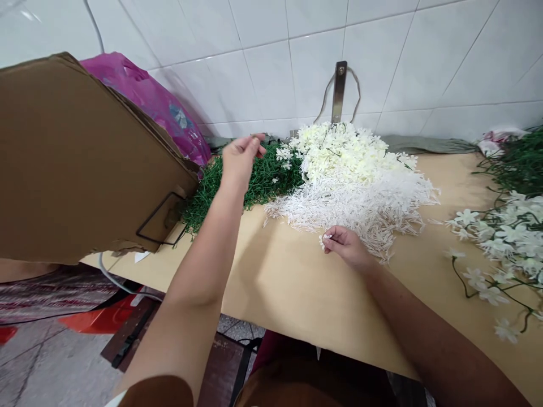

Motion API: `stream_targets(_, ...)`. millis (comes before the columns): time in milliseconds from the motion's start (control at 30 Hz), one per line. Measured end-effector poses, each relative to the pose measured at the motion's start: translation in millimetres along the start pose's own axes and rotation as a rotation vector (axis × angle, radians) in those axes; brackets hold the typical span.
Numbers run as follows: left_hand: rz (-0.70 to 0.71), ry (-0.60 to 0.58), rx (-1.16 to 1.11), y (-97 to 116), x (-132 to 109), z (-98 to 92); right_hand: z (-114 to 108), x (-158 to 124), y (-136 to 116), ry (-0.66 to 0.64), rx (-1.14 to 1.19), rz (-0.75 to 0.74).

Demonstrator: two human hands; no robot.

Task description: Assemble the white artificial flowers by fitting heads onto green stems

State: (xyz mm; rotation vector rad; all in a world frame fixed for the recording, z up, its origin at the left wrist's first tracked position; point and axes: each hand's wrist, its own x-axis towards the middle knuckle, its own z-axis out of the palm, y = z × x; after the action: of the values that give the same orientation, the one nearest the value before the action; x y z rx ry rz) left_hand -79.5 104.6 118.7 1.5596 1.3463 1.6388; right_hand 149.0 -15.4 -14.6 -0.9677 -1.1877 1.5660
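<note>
My left hand (240,160) is raised over a heap of green plastic stems (271,178), its thumb and fingers pinched together. Whether anything is between those fingertips I cannot make out. Lower and to the right, just above the table, my right hand (345,246) is closed on a small white artificial flower (323,242). Beyond it lies a spread of thin white stick-like pieces (348,200). A pile of cream-white artificial blossoms (345,150) rests behind those, against the stems.
A large cardboard box (80,164) stands at the left of the table (292,288), with a pink plastic bag (148,102) behind it. Flowers on green stems (515,234) lie at the right. A metal strip (338,93) with a cord leans by the tiled wall.
</note>
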Motion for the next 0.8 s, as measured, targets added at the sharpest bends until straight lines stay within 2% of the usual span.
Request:
stream_targets(67, -0.08, -0.194, -0.059, -5.3, -40.5, 12.0, -1.4, -0.9, -1.9, 0.009, 0.028, 0.01)
stream_targets(200, -0.33, -0.626, -0.199, -30.6, -122.5, 39.4, -3.9, -3.5, -4.2, 0.057, 0.141, 0.029)
stream_targets(300, -0.425, -0.848, -0.26, -44.8, -156.6, 51.8, -5.2, -4.8, -5.0, 0.016, 0.229, 0.028)
stream_targets(367, -0.431, -0.915, -0.27, -49.6, -162.6, 55.1, -6.4, -4.7, -5.0, -0.023, 0.253, 0.022)
stream_targets(600, -0.471, -0.923, -0.273, -54.5, -153.7, 56.0, -10.0, -2.7, -4.1, -0.041, 0.286, 0.098)
stream_targets(800, -0.429, -0.966, -0.26, -53.0, -155.3, 55.1, -6.6, -2.7, -8.3, -0.032, 0.291, 0.047)
